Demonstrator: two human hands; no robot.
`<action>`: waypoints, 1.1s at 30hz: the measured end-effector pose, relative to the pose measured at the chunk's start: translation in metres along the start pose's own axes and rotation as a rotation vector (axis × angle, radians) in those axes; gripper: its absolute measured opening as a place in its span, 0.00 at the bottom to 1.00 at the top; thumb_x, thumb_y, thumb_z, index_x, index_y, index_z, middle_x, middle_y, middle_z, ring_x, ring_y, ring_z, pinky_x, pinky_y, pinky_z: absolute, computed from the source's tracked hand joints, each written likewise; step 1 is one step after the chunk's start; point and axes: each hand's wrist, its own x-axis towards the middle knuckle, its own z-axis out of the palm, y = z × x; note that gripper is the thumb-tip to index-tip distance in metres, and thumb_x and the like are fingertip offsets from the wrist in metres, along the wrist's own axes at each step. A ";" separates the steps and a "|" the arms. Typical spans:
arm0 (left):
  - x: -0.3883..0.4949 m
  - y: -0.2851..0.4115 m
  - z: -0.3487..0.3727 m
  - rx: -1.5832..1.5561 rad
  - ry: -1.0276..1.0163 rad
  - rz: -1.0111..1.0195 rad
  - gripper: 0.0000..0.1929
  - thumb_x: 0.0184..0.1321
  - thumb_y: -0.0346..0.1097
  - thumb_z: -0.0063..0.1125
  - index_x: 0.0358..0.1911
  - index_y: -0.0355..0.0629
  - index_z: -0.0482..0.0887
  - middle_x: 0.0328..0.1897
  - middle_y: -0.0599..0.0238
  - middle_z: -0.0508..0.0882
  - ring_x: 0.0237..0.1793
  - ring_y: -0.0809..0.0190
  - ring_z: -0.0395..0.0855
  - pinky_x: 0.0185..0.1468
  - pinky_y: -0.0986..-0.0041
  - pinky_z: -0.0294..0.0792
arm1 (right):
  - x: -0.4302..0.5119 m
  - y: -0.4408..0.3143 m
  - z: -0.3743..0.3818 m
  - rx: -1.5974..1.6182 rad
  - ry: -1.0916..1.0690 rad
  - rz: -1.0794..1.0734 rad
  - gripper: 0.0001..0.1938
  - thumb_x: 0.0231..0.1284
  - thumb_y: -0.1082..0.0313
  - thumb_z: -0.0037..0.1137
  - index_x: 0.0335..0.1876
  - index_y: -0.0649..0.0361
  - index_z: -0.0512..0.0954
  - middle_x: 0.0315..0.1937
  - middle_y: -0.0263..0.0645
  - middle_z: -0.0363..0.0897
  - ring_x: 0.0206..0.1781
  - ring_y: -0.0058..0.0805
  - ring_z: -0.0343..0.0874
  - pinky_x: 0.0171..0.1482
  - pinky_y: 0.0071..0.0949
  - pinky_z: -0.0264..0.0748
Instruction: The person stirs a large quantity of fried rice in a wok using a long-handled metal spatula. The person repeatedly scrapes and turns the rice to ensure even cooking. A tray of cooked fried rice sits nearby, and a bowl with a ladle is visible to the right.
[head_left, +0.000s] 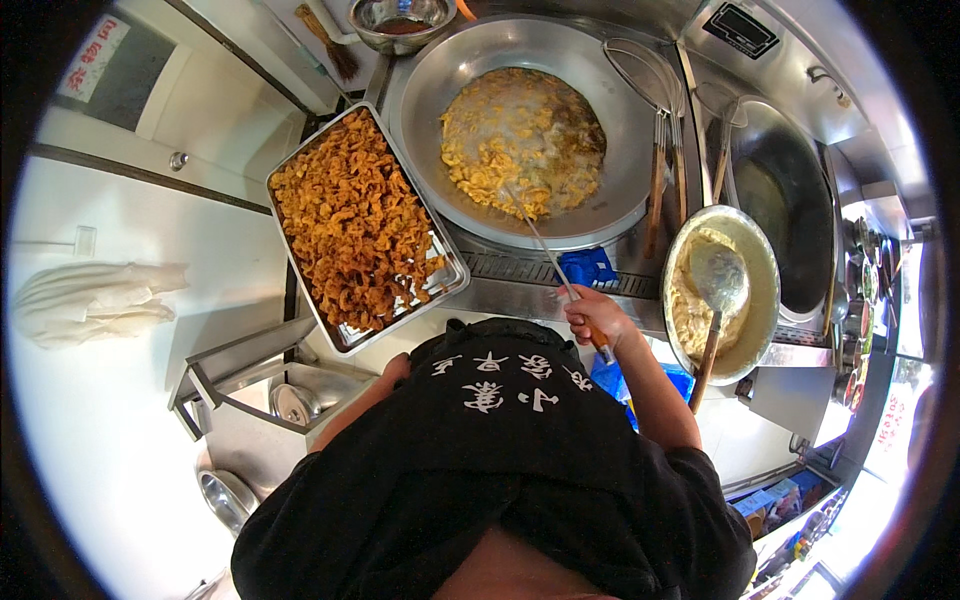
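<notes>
My right hand (598, 315) grips the wooden handle of a long-handled metal cooking tool (551, 255). Its far end dips into bubbling oil, so the head cannot be made out. Pale yellow battered pieces (495, 172) fry in that oil, in a large steel wok (630, 180). My left hand (397, 367) is low at the front of my body, mostly hidden by the black apron (517, 435); its fingers do not show. Nearest to it is a rectangular metal tray (450, 289), heaped with browned fried pieces (352, 225).
Two wire skimmers (656, 142) lean on the wok's right rim. A bowl of batter mix (761, 337) with a ladle (718, 285) stands to the right, beside a second, dark wok (784, 217). Behind the tray are a steel bowl (401, 37) and a brush (330, 45). A blue cloth (589, 266) lies on the stove edge.
</notes>
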 end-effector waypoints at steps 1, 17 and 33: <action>0.002 -0.001 0.001 0.001 0.010 0.024 0.20 0.62 0.47 0.59 0.47 0.35 0.85 0.51 0.36 0.87 0.56 0.36 0.85 0.57 0.49 0.76 | -0.006 -0.001 0.001 0.075 -0.050 -0.001 0.22 0.70 0.70 0.51 0.68 0.52 0.66 0.22 0.28 0.64 0.15 0.19 0.63 0.18 0.25 0.61; 0.007 0.000 -0.011 0.012 -0.032 0.047 0.23 0.56 0.48 0.64 0.48 0.36 0.85 0.52 0.37 0.87 0.56 0.36 0.85 0.57 0.50 0.77 | -0.021 -0.013 0.017 -0.808 0.349 -0.186 0.24 0.64 0.66 0.54 0.66 0.58 0.72 0.25 0.42 0.77 0.20 0.35 0.78 0.25 0.34 0.79; -0.019 0.024 -0.021 -0.015 0.041 -0.017 0.19 0.60 0.44 0.58 0.46 0.35 0.85 0.49 0.36 0.87 0.53 0.34 0.85 0.56 0.47 0.76 | 0.123 -0.069 -0.042 -0.593 0.575 -0.286 0.13 0.65 0.71 0.55 0.53 0.61 0.75 0.24 0.40 0.74 0.19 0.33 0.76 0.21 0.35 0.74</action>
